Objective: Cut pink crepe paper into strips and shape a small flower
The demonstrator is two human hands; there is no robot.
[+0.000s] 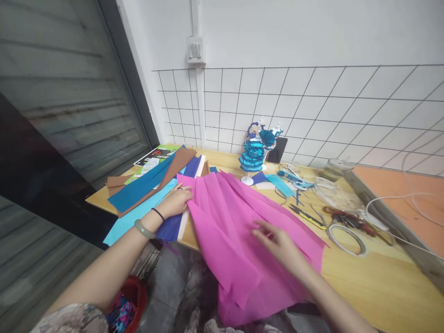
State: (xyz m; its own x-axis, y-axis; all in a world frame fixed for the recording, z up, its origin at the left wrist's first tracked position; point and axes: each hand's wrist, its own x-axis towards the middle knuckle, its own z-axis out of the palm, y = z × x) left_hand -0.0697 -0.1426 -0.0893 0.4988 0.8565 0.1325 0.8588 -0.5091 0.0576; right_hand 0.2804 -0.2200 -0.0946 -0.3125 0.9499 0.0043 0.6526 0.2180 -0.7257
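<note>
A large magenta-pink sheet (231, 217), thin paper or cloth, lies in loose folds over the table and hangs past its front edge. My left hand (178, 202) grips its gathered left end, fingers bent around the edge. Over the middle of the sheet is my right hand (277, 243), slightly blurred, fingers apart and holding nothing; I cannot tell whether it touches. Left of the sheet are strips in dark blue (142, 180), brown (176, 169), light blue (130, 222) and purple (169, 229), partly under my left forearm.
Blue folded-paper decorations (252, 156) stand at the back beside a phone (277, 150) leaning on the wire grid. To the right lie thread snips (307, 216), a roll of tape (347, 239), pliers-like tools (350, 219) and a white cable (388, 196). A red bin (138, 296) sits below.
</note>
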